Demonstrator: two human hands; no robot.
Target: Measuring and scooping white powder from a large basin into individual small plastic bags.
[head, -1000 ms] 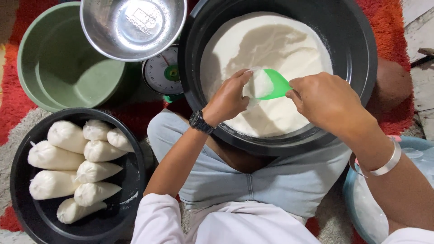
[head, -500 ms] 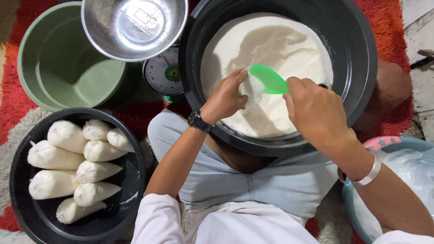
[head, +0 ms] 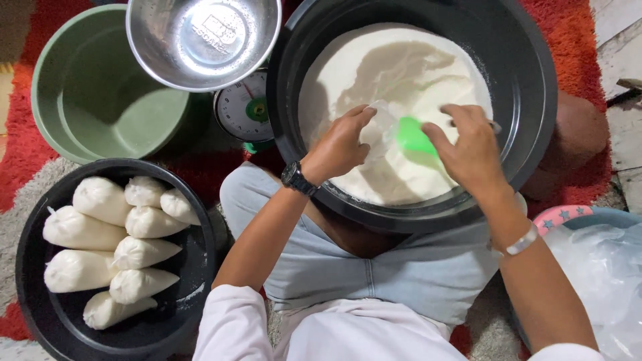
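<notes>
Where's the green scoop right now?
In the head view, the green scoop is in the right hand, over the white powder in the black basin.

The light falls bright and even from above me, with soft shadows only under my forearms and inside the black basin (head: 528,87). Glare flares across the steel bowl (head: 200,40), and the white flour (head: 401,73) is nearly washed out, its surface showing only faint grey folds. Everything is sharp apart from slight blur on my right hand (head: 471,150), and the edges bow outward a little.
</notes>
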